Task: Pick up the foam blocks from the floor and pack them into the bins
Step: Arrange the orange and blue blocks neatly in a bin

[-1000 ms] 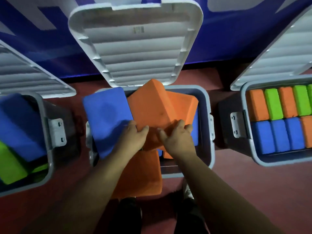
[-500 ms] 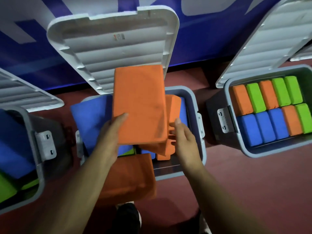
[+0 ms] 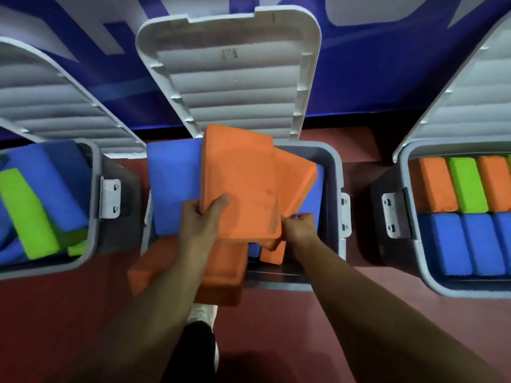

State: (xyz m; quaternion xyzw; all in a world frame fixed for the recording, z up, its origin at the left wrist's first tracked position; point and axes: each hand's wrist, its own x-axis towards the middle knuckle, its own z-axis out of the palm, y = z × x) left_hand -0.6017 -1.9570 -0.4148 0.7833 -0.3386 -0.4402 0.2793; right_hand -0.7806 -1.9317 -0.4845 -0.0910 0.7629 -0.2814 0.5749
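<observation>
Foam slab (image 3: 240,183), flat, orange, gripped by left hand (image 3: 199,225), second slab (image 3: 298,178) pinched by right hand (image 3: 300,228)

Behind everything stands a blue wall (image 3: 359,87) with big white shapes (image 3: 373,9) painted across it. They are cut off by the top edge, so I cannot read them. Along the far edge of the floor (image 3: 276,341), where it meets that wall, runs a dark strip (image 3: 345,123). Straight below me, my white shoe (image 3: 203,313) points forward on the floor, with my black trouser leg (image 3: 197,352) just behind it.
</observation>
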